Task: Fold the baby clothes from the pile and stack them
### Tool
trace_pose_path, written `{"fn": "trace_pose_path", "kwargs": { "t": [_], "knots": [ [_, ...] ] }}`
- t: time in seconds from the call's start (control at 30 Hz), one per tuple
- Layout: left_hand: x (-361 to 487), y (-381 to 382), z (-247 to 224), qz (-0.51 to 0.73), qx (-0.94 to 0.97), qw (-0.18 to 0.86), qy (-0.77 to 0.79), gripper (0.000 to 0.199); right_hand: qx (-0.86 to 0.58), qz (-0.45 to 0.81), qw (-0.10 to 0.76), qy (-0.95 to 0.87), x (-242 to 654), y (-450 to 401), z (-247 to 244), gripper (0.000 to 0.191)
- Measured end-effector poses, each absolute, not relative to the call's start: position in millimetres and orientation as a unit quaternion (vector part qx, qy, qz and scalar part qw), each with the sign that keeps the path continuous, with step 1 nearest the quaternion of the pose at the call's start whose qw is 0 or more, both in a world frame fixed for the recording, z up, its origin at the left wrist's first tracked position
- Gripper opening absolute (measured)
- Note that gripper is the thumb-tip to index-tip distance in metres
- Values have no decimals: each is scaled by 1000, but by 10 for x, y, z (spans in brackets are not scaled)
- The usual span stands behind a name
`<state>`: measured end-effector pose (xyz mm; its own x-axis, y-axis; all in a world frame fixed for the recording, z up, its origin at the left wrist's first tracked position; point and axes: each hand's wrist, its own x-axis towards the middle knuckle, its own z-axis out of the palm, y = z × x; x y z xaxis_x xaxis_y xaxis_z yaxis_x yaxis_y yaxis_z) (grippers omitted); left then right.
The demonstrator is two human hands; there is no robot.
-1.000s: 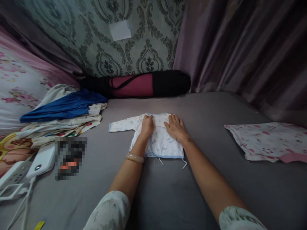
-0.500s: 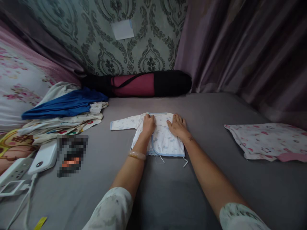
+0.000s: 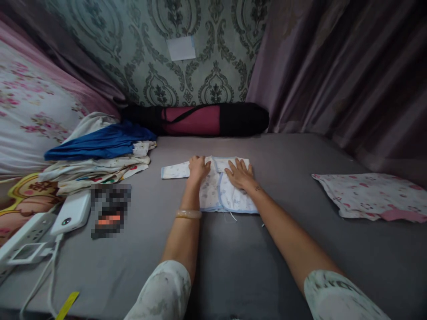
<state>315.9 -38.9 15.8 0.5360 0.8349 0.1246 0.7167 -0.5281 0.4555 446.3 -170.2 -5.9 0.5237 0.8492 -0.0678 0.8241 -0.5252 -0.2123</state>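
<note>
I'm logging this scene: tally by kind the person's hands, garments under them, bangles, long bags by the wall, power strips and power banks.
Hands: 2 (left hand, right hand)
Blue-edged white top: 1
Bangle: 1
Long bag: 1
Power strip: 1
Power bank: 1
Total: 7

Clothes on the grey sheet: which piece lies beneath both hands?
The blue-edged white shirt in the middle; the pink-patterned cloth at the right and the clothes pile at the left lie untouched.
</note>
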Motion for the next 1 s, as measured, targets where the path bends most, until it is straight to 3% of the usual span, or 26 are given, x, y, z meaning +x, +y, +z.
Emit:
{"fn": "trace_pose_path", "kwargs": {
  "t": [1.0],
  "knots": [
    [2865, -203, 218, 145, 792, 251, 538, 35, -806, 88, 65, -582, 3945, -1256, -28, 65]
  ]
}}
